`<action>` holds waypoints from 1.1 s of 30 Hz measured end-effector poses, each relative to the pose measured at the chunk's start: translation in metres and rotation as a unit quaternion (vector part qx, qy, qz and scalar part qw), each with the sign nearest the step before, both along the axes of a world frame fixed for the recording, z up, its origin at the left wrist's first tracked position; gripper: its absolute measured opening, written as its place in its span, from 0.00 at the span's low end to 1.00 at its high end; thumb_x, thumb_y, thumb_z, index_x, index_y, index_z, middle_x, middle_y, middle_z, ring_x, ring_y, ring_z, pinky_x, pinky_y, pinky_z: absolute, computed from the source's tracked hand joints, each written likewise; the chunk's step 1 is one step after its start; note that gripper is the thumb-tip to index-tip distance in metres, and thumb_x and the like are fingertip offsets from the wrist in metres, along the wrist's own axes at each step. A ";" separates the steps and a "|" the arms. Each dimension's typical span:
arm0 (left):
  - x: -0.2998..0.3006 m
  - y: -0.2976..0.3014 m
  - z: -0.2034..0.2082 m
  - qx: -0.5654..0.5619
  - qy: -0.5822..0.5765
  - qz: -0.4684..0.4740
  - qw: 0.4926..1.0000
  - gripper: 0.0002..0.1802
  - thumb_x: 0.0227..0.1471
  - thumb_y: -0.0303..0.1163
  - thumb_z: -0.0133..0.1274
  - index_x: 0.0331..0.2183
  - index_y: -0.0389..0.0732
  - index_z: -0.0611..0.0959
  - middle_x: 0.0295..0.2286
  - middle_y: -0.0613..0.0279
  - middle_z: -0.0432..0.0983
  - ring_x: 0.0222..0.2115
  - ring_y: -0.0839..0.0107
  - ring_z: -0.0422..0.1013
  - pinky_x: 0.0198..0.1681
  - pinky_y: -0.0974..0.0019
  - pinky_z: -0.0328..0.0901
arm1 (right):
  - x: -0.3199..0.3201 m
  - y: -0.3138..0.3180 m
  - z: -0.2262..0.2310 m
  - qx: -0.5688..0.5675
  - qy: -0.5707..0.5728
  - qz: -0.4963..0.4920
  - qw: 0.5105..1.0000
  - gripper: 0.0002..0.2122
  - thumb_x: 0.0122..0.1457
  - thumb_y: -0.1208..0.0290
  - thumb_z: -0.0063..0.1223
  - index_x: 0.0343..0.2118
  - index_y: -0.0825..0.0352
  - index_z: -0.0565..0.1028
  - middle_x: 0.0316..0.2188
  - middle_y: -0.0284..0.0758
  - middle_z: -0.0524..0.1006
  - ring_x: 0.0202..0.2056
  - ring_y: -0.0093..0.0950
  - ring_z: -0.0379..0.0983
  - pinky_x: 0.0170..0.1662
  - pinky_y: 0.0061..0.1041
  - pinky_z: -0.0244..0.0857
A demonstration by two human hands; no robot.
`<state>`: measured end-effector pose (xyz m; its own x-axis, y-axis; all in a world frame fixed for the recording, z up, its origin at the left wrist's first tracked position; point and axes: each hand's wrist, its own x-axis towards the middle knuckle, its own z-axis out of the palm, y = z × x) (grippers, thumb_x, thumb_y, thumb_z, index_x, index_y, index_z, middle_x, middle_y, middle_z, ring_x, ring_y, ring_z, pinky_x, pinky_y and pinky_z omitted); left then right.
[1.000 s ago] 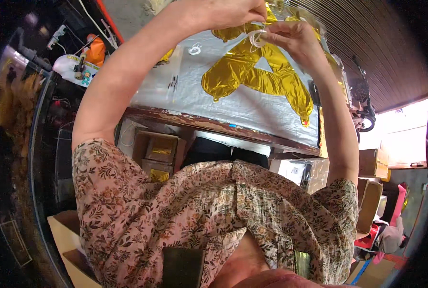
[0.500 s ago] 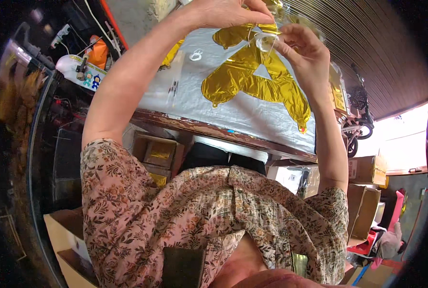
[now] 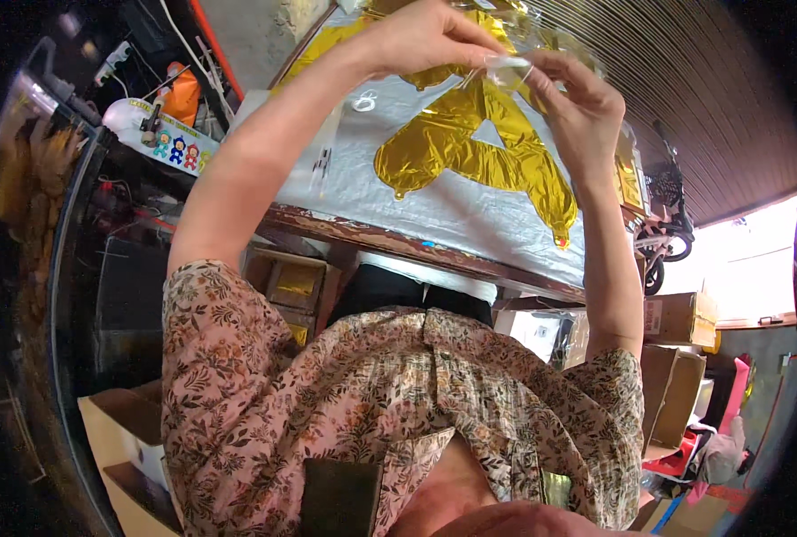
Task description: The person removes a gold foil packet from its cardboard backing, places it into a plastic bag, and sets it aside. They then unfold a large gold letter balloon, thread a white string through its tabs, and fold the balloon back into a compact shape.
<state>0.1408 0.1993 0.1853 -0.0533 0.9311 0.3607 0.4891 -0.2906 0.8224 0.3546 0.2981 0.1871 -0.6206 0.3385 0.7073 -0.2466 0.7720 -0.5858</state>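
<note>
My left hand (image 3: 434, 38) and my right hand (image 3: 577, 103) are raised over the table, both pinching a small clear strip of tape or plastic (image 3: 504, 67) between their fingertips. Under them lies a gold foil letter balloon (image 3: 470, 152), flat on a silver sheet (image 3: 345, 179) that covers the wooden table (image 3: 398, 243). More gold foil (image 3: 327, 49) shows at the table's far side, partly hidden by my left arm.
Left of the table are a white pouch with cartoon figures (image 3: 152, 134), an orange object (image 3: 181, 94) and cables. Cardboard boxes stand under the table (image 3: 296, 286) and at the right (image 3: 680, 318). A bicycle (image 3: 662, 251) stands far right.
Both hands have stayed together at the small clear strip while the view shifted; the balloon and table now sit a little lower and further right in the picture.
</note>
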 end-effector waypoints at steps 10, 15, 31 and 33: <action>0.030 -0.008 -0.047 -0.043 -0.021 0.111 0.993 0.13 0.55 0.37 0.61 0.37 0.36 0.87 0.32 0.61 0.84 0.32 0.77 0.78 0.43 0.72 0.69 | -0.027 0.030 -0.011 -0.092 0.019 -0.075 0.993 0.09 0.59 0.76 0.62 0.41 0.73 0.82 0.32 0.33 0.83 0.35 0.17 0.78 0.40 0.15 0.71; 0.046 -0.023 -0.024 0.049 0.266 0.190 0.944 0.10 0.53 0.37 0.63 0.34 0.42 0.88 0.28 0.62 0.83 0.30 0.79 0.78 0.41 0.70 0.69 | -0.028 0.037 -0.024 0.039 -0.026 -0.128 0.991 0.07 0.58 0.76 0.62 0.39 0.71 0.83 0.30 0.31 0.83 0.30 0.16 0.75 0.35 0.16 0.69; 0.000 0.007 -0.031 -0.008 -0.060 0.046 0.997 0.15 0.56 0.41 0.59 0.35 0.38 0.87 0.31 0.58 0.82 0.34 0.65 0.76 0.44 0.61 0.67 | -0.015 0.025 -0.028 -0.203 -0.134 0.047 0.969 0.08 0.58 0.73 0.63 0.38 0.69 0.83 0.32 0.31 0.83 0.35 0.17 0.77 0.42 0.18 0.68; 0.003 0.009 -0.043 0.002 -0.092 0.036 0.995 0.16 0.61 0.42 0.55 0.39 0.40 0.87 0.34 0.67 0.83 0.37 0.79 0.74 0.49 0.70 0.64 | -0.018 0.027 -0.033 -0.222 -0.125 0.056 0.965 0.08 0.58 0.73 0.63 0.38 0.70 0.83 0.32 0.31 0.83 0.35 0.17 0.77 0.42 0.18 0.68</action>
